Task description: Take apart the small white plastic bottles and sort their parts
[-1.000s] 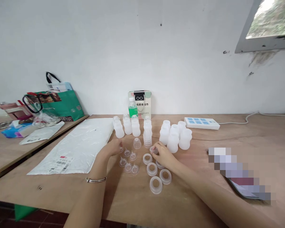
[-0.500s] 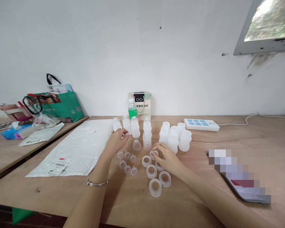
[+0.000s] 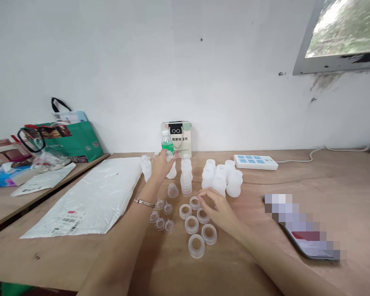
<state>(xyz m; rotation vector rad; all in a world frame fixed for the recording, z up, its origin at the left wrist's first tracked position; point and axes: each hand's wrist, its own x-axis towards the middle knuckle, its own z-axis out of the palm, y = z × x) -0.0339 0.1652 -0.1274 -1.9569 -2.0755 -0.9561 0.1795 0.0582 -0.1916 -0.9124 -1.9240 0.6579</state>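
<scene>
My left hand (image 3: 162,167) reaches over the row of baby bottles with domed clear caps. Its bent fingers close around the top of one milky white baby bottle (image 3: 172,171), and they hide most of that cap. Another capped bottle (image 3: 146,168) stands to the left, and a taller stacked one (image 3: 186,176) to the right. Beside the clear screw rings (image 3: 192,225) rests my right hand (image 3: 216,206), thumb and forefinger slightly apart, fingertips at the edge of the farthest ring (image 3: 195,202). Clear nipples (image 3: 160,224) and a loose domed cap (image 3: 173,190) lie left of the rings.
Uncapped milky bottles (image 3: 221,180) cluster beyond my right hand. A power strip (image 3: 255,162) lies behind them; a phone (image 3: 304,232) is at right. A white mailing bag (image 3: 89,197) covers the left side. A green-labelled drink bottle (image 3: 167,144) and paper bag (image 3: 183,144) stand by the wall.
My left hand has moved forward and a little right, from low beside one bottle to the top of another. My right hand stays by the rings. The view has shifted slightly right.
</scene>
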